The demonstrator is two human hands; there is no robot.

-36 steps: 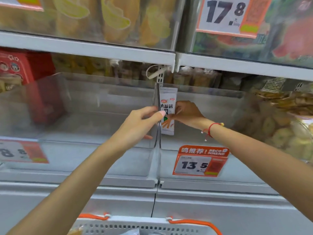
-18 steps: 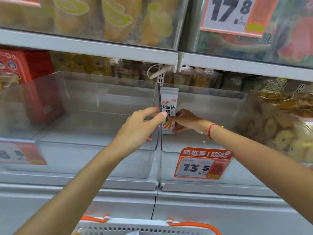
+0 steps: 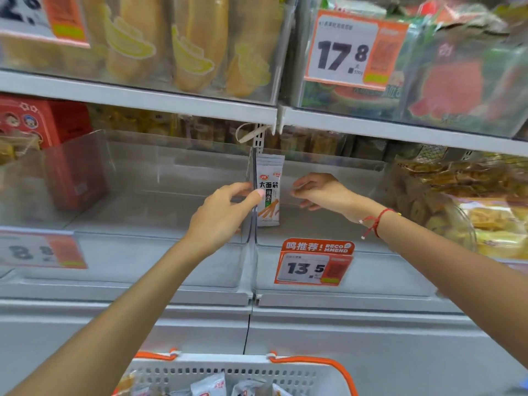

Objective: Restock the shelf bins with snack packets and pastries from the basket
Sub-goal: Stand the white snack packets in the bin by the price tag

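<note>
Your left hand [image 3: 225,212] reaches up to the clear wall between two bins, and its fingertips [image 3: 258,193] touch the left edge of the snack packet [image 3: 268,192]; you cannot tell if they pinch the packet or only the wall. Your right hand [image 3: 323,192] floats just beside the packet at its 3 o'clock, not touching it, with fingers loosely curled and holding nothing. A red string bracelet [image 3: 377,221] sits on that wrist. The packet stands upright in the right clear bin [image 3: 371,270], pressed against the bin's left wall. It is white with orange sticks drawn on it. Its long side runs up and down, top toward 12 o'clock, and its front faces you. The left clear bin [image 3: 143,252] is at the packet's 9 o'clock. An orange price tag [image 3: 314,264] reading 13.5 hangs on the right bin's front, at the packet's 5 o'clock. The bins sit on a grey metal shelf [image 3: 200,304] in a shop. At 3 o'clock is a bin of pastries [image 3: 471,212]. At 9 o'clock stands a red box [image 3: 45,124]. Above, at 12 o'clock, another shelf holds yellow packs [image 3: 185,44] and a 17.8 tag [image 3: 348,50]. At 6 o'clock, near you, is the white basket [image 3: 228,370] with orange handles and more packets inside.
</note>
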